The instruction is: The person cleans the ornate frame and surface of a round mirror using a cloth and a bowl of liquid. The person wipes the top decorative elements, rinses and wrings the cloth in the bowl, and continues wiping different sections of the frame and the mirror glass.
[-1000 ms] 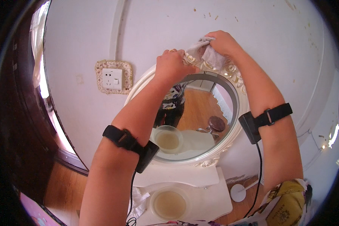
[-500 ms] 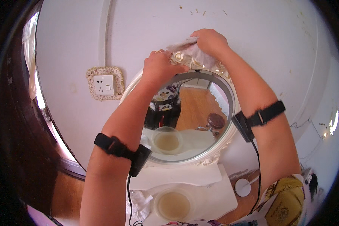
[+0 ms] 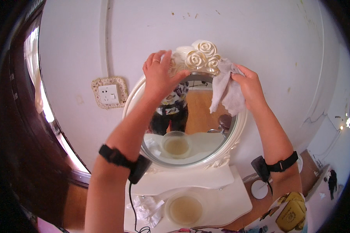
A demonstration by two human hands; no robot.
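Observation:
A round mirror (image 3: 201, 116) in a cream frame stands against the wall, with carved roses (image 3: 196, 59) along its top. My left hand (image 3: 159, 73) is at the upper left of the frame beside the roses, fingers and thumb spread; whether it presses on the frame I cannot tell. In my right hand (image 3: 249, 86) a greyish-pink cloth (image 3: 226, 87) is pinched between thumb and fingers. It hangs in front of the upper right of the mirror, its top corner by the roses.
Below the mirror, a cream dressing table (image 3: 229, 198) carries a bowl of cloudy water (image 3: 186, 209) and a crumpled white bundle (image 3: 147, 209). A wall socket (image 3: 108, 94) with a patterned surround is at the left. A round white base (image 3: 259, 189) stands on the floor at the right.
My right hand has come down and to the right from the top of the roses, bringing the cloth with it. The roses are now uncovered. My left hand has shifted slightly, its fingers more raised.

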